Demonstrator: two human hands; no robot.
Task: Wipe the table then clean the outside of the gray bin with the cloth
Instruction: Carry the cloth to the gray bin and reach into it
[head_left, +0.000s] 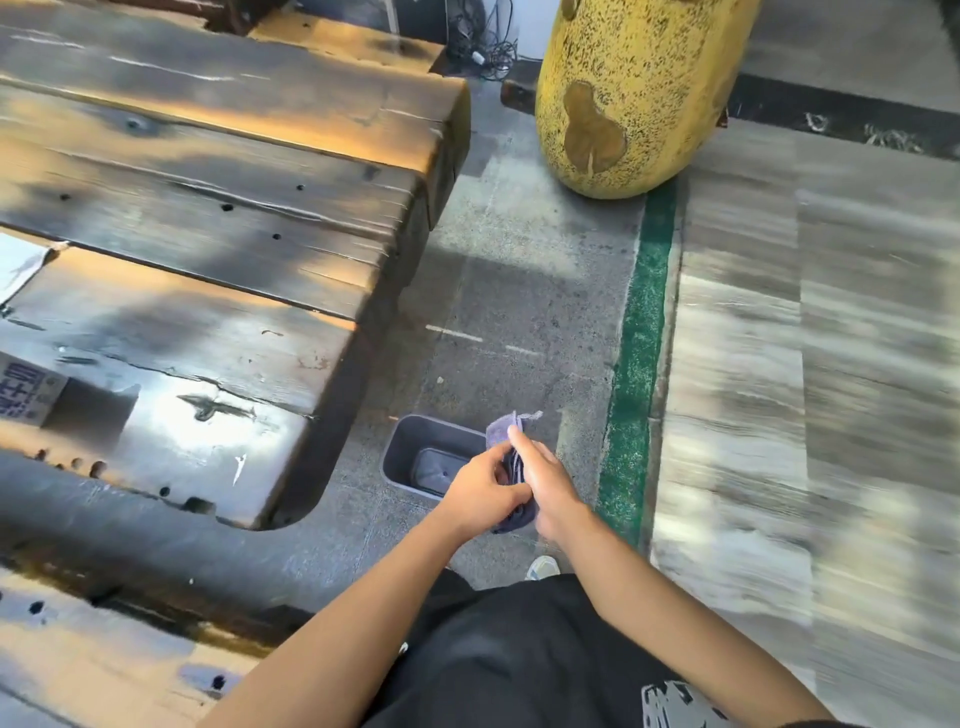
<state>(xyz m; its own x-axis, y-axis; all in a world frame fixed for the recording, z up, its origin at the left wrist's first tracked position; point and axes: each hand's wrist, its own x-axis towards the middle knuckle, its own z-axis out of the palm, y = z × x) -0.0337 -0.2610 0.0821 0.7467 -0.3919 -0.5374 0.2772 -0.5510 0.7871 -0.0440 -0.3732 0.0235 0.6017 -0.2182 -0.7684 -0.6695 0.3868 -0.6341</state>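
A small gray bin (402, 446) stands on the concrete floor just off the table's right end, its mouth facing up. Above its right side I hold a purple-gray cloth (503, 428) between both hands. My left hand (480, 493) grips the cloth's lower folds. My right hand (545, 480) pinches it from the right, forefinger stretched along the upper edge. The dark, heavy wooden table (208, 218) fills the left half of the view, its planks glossy with light patches.
A white printed box (28, 387) and a paper sheet (18, 265) lie at the table's left edge. A large yellow speckled gourd-shaped object (634, 88) stands on the floor beyond. A green stripe (639, 338) borders pale floor tiles on the right. My shoe (543, 567) is below the bin.
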